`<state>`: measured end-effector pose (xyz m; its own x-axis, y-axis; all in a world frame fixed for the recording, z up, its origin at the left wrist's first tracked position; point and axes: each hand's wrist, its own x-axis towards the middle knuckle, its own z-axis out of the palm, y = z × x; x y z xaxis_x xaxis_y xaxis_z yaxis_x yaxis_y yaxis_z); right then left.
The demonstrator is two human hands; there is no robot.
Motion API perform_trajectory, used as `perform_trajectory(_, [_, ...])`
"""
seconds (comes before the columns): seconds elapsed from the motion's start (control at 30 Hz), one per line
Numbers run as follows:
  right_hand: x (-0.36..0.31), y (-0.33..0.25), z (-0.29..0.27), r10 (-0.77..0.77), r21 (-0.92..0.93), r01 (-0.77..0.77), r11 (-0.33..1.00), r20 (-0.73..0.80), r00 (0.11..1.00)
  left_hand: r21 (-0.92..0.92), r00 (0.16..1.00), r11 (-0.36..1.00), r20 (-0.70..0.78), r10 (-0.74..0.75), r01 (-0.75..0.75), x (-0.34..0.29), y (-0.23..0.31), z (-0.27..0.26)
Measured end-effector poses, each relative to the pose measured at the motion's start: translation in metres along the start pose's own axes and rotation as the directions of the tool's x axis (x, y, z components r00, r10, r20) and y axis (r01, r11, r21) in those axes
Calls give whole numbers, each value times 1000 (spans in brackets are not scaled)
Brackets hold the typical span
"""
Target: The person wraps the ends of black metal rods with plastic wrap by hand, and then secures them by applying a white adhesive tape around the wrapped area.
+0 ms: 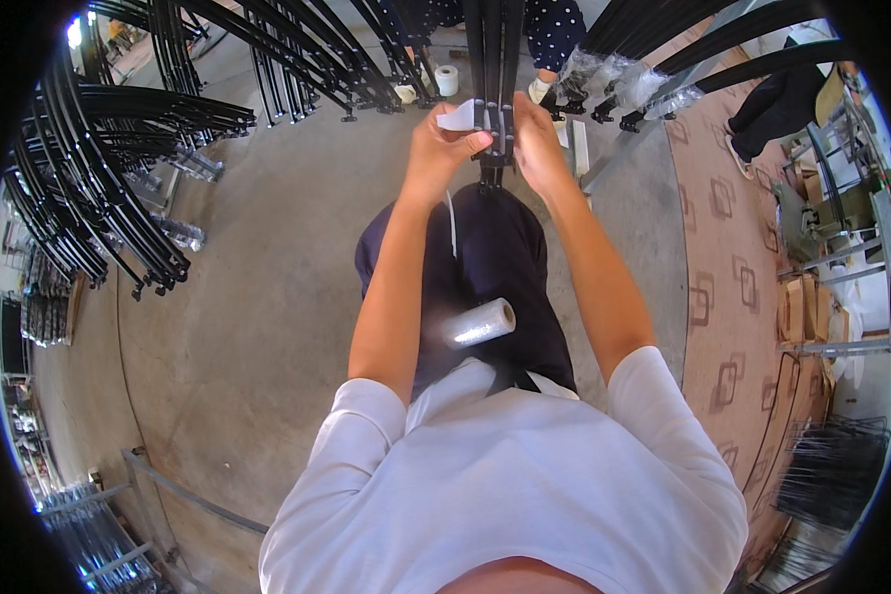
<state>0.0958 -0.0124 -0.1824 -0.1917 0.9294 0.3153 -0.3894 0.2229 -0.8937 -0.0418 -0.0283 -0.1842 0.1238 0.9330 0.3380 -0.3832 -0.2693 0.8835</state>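
A bundle of long black tubes comes down from the top edge, its lower ends between my knees. My left hand is closed on a whitish flat strip at the bundle's left side, thumb against the tubes. From the right side, my right hand is closed round the same black tubes; its fingertips are hidden behind them. Grey bands cross the tubes between my hands. On my lap lies a roll of clear film, away from both hands.
Many curved black tubes hang at the left; more, with film-wrapped ends, hang at the upper right. Opposite me sits a person in dotted trousers, near a white roll. Another person stands right, near cardboard boxes.
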Motion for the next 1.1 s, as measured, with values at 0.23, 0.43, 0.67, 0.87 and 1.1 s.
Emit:
perform_trajectory(0.23, [-27, -32, 3, -82, -247, 112, 962, 130, 988, 61, 999, 998, -35, -2, 4, -2, 1, 0])
perform_trajectory(0.43, [-36, -24, 9, -174, -315, 185, 931, 64, 983, 37, 1000, 999, -2, -28, 28, -3, 1, -1])
perform_trajectory(0.67, [-4, -10, -14, 272, 187, -284, 940, 87, 958, -265, 998, 962, -26, 56, -61, -15, 3, 6])
perform_trajectory(0.87, [0, -5, -21, 98, 547, -70, 834, -22, 995, -197, 998, 979, 35, 53, -45, -5, -19, -4])
perform_trajectory(1.1, [-19, 33, -48, -14, 748, -34, 663, 58, 998, -210, 983, 961, -78, 168, -181, 1, -32, -1])
